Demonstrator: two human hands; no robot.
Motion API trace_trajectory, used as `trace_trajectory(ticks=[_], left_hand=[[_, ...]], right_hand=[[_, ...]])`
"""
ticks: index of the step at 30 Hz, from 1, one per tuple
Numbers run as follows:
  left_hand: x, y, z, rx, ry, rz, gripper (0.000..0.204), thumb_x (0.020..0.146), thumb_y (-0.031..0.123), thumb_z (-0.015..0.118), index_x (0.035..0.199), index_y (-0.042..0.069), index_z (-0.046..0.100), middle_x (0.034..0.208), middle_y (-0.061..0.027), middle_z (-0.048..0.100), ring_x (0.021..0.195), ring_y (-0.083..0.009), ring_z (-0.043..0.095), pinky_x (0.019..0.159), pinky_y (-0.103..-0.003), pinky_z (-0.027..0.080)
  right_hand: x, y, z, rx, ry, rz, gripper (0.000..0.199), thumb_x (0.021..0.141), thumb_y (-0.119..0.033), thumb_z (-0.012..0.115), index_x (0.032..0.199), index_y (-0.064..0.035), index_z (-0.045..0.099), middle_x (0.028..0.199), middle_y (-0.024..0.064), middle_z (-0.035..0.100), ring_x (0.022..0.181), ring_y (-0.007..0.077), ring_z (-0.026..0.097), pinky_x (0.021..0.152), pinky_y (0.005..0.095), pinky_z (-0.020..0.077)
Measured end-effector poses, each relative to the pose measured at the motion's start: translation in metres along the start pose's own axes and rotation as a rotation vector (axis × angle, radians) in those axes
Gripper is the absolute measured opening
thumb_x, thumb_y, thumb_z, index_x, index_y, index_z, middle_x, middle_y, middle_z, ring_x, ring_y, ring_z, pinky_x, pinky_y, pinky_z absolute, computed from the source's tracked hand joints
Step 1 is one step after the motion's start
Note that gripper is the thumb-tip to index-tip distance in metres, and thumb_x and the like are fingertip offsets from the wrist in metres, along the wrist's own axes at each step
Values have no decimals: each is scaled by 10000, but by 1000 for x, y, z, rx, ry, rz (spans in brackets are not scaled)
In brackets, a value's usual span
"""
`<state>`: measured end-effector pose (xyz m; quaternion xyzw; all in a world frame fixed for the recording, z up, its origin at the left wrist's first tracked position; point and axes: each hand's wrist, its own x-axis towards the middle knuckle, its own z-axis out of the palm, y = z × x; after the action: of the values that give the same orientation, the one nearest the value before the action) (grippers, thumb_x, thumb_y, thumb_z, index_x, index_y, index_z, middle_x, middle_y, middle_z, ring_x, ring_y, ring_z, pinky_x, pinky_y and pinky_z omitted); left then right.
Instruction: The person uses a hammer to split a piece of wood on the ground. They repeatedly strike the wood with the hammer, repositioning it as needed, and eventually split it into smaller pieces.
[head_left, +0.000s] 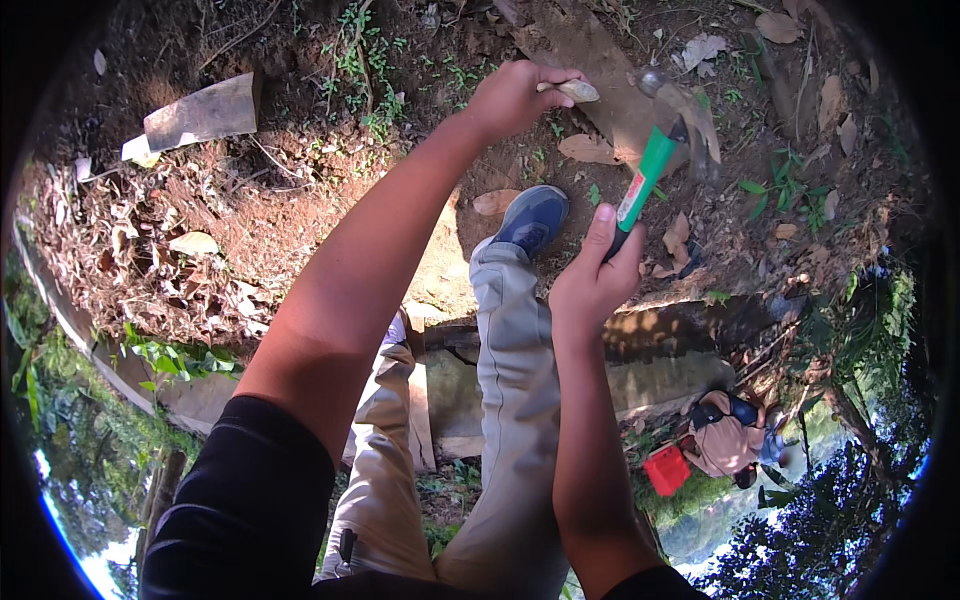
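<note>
My left hand (518, 98) reaches out over the dirt with its fingers closed on a short pale piece (577, 91); whether it is wood or stone, I cannot tell. A hammer (645, 178) with a green handle and black grip is in my right hand (597, 282), fingers wrapped round the grip and thumb along it. Its metal head, smeared by motion, is raised to the right of the pale piece and apart from it. Below both hands a flat brown slab or board (597, 50) lies in the soil.
A flat grey-brown piece (205, 110) lies at the far left near dry leaves (195, 243). My blue shoe (533, 218) stands on the dirt between my arms. A low ledge (670, 385) runs behind my legs. Lower right, another person (728, 440) is beside a red container (667, 470).
</note>
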<state>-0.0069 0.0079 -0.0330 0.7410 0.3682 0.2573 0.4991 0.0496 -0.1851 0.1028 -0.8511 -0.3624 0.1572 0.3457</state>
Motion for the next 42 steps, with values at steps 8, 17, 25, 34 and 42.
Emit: trace_trajectory(ticks=[8, 17, 25, 34, 42], left_hand=[[0, 0, 5, 6, -18, -61, 372, 876, 219, 741, 1246, 220, 700, 1067, -107, 740, 955, -292, 716, 827, -383, 539], [-3, 6, 11, 27, 22, -23, 359, 881, 227, 724, 1238, 245, 690, 1073, -105, 729, 957, -321, 697, 816, -417, 540], [-9, 26, 5, 119, 11, -175, 398, 856, 219, 753, 1245, 219, 671, 1045, -119, 728, 959, -348, 688, 816, -445, 539], [-11, 20, 11, 41, 162, -103, 381, 801, 238, 796, 1167, 188, 703, 1100, -73, 704, 1057, -308, 664, 873, -432, 533], [-11, 14, 16, 157, 207, -124, 339, 805, 291, 794, 1136, 228, 751, 1046, -58, 727, 913, -291, 700, 771, -402, 540]], right_hand=[[3, 14, 10, -4, -103, 115, 361, 1053, -347, 514, 920, -11, 521, 673, 148, 584, 611, 319, 610, 546, 428, 431], [29, -1, 1, 512, -26, 264, 336, 1039, -345, 566, 861, -65, 509, 630, -68, 355, 521, 15, 318, 437, 213, 230], [22, 3, -3, 434, -87, 319, 340, 1049, -313, 552, 874, -21, 553, 674, -44, 416, 624, 64, 377, 543, 278, 317], [7, 25, -12, 431, -117, 373, 349, 1074, -326, 472, 916, -27, 556, 676, -37, 400, 574, 70, 348, 514, 263, 308], [-7, 27, -2, 339, 57, 17, 254, 1089, -256, 381, 1142, -29, 483, 643, 33, 491, 515, 147, 494, 470, 306, 405]])
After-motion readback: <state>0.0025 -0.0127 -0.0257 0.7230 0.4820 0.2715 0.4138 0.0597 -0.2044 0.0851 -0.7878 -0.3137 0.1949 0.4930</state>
